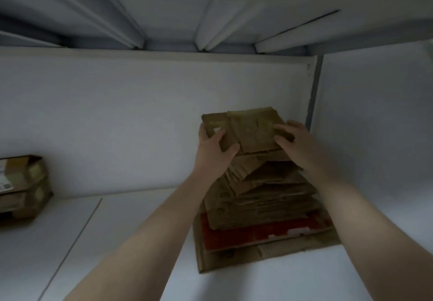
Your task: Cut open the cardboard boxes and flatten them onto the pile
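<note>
A flattened brown cardboard box [250, 129] lies on top of a tall pile of flattened cardboard [264, 202] at the right of the white table. My left hand [214, 150] grips its left edge, thumb curled over the top. My right hand [295, 141] holds its right edge with the fingers bent over the cardboard. A red printed sheet [257, 232] sits low in the pile, above a large brown sheet at the bottom.
Two unflattened cardboard boxes [23, 185] are stacked at the far left of the table [117, 242]. A white partition wall [140, 113] stands behind, with another panel on the right close to the pile. A shelf hangs overhead.
</note>
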